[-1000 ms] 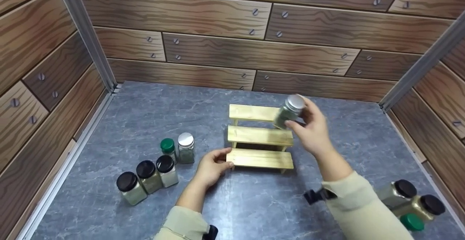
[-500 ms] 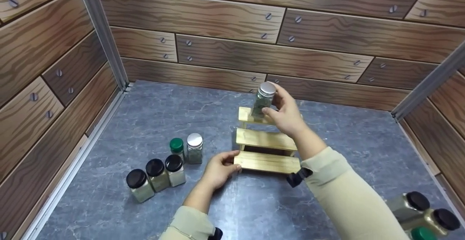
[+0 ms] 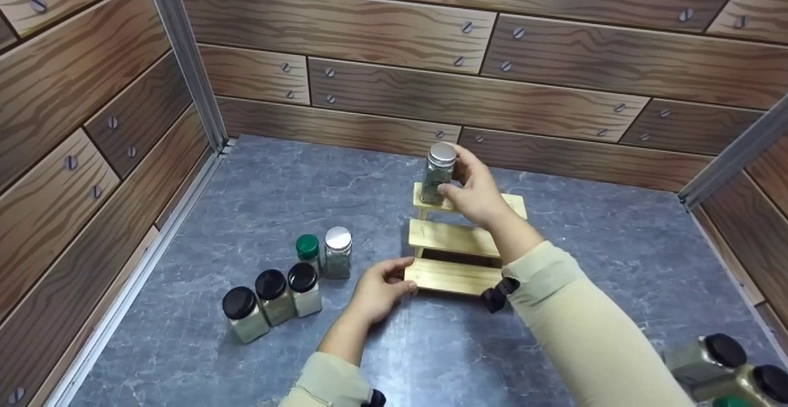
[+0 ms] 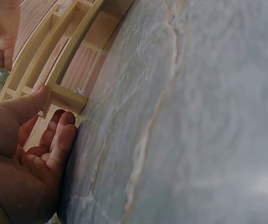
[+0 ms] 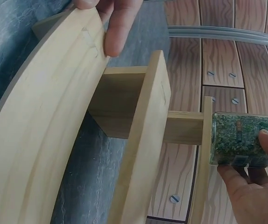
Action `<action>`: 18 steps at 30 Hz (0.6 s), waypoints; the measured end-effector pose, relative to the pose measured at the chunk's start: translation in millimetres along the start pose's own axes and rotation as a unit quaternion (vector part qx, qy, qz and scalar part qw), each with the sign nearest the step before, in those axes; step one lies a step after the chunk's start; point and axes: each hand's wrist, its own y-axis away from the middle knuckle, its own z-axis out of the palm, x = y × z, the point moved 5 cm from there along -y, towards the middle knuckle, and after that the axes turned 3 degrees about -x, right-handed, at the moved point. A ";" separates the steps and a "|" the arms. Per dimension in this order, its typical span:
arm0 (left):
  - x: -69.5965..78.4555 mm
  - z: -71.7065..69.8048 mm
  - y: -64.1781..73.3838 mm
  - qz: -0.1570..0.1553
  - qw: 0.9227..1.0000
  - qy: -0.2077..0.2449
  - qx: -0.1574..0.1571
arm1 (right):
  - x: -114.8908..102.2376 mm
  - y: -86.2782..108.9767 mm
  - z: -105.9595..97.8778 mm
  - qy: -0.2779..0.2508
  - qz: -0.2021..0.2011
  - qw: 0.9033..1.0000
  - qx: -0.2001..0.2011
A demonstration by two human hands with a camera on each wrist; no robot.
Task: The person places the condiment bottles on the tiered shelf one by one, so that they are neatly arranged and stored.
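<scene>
- A grey, marble-patterned tabletop (image 3: 258, 204) lies within walls of printed wooden planks (image 3: 369, 31).
- On it stands a pale wooden three-tier rack (image 3: 452, 276), just right of the middle.
- The right hand (image 3: 480, 191) pinches a clear glass jar of green flakes with a silver lid (image 3: 434, 179), thumb on one side, fingers on the other. The jar is upright at the left end of the top tier, its base apparently touching the wood.
- The left hand (image 3: 378, 290) grips the left end of the lowest tier between thumb and fingers, probably to steady it.
- Left on the tabletop are a green-lidded jar (image 3: 308, 248), a second silver-lidded glass jar (image 3: 338, 256) and three black-lidded square jars (image 3: 277, 299); more jars (image 3: 708, 354) show at the lower right, partly cut off.
- The step in hand looks like setting the jar down on the top tier.
- The next move would call for making sure its base sits flat, then spreading the right fingers and backing off without nudging it.
</scene>
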 end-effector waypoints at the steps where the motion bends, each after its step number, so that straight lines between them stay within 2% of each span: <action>1: 0.0 -0.1 0.0 -0.001 1.000 -0.001 0.001 | 0.4 -0.3 0.3 0.002 0.000 1.000 0.000; 14: 0.1 -0.3 0.0 -0.004 1.000 -0.002 0.003 | -0.3 1.8 4.5 0.002 0.007 1.000 0.000; 18: 0.2 -0.4 -0.5 -0.003 1.000 -0.005 0.004 | -1.3 7.4 -0.7 0.013 0.006 1.000 0.007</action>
